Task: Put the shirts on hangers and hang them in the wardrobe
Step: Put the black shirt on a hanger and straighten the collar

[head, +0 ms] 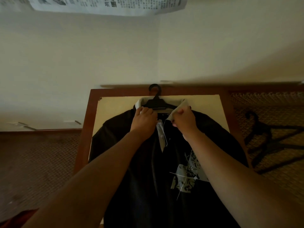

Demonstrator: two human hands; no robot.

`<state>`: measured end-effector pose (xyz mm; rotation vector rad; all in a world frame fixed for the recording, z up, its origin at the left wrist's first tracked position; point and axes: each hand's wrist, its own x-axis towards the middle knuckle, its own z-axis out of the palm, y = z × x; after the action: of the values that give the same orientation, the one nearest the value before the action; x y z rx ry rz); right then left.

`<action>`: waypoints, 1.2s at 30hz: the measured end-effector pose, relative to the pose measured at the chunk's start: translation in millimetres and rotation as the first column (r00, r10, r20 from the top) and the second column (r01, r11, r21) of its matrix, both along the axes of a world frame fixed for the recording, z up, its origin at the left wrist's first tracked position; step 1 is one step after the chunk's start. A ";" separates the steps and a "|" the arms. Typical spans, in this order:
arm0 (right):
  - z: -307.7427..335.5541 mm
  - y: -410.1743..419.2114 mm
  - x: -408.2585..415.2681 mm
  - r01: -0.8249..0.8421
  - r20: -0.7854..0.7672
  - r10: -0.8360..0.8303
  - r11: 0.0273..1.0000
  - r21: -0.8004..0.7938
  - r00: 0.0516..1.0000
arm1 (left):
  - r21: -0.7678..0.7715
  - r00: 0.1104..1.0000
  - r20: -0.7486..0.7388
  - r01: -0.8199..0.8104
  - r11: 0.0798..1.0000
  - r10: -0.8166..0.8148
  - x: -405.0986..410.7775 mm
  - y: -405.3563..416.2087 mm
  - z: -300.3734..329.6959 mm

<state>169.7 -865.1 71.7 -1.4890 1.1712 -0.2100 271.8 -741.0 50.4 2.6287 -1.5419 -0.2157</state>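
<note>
A black polo shirt (pixel 144 170) with a pale collar and a white print on the chest lies face up on a table (pixel 85 129). A black plastic hanger (pixel 156 102) sits inside its neck, the hook pointing away from me past the collar. My left hand (pixel 144 120) grips the left side of the collar opening. My right hand (pixel 184 120) pinches the right collar flap. Both forearms reach over the shirt's body and hide parts of it.
The table has a red-brown wooden frame and a pale top. Another black hanger (pixel 263 134) lies on a woven cane surface (pixel 271 102) to the right. More cane surface lies at left. A newspaper sheet (pixel 107 5) hangs on the cream wall ahead.
</note>
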 end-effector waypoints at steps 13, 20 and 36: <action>-30.7 76.4 -63.1 -0.439 -0.395 0.264 0.771 -0.462 0.880 | -0.185 0.760 -0.486 -0.572 0.799 0.431 -101.0 42.5 -18.1; -26.3 64.2 -56.4 -0.308 -0.331 0.193 0.888 -0.342 0.924 | -0.158 0.797 -0.393 -0.550 0.820 0.458 -97.3 27.1 -20.1; -20.6 65.9 -43.6 -0.056 -0.024 0.055 0.998 -0.023 0.998 | 0.181 -0.015 -0.926 -0.894 0.410 0.376 -97.5 17.2 0.0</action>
<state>126.1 -799.2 51.1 -1.5464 1.1483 -0.1692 174.3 -723.8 50.3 1.8096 0.2131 -0.8329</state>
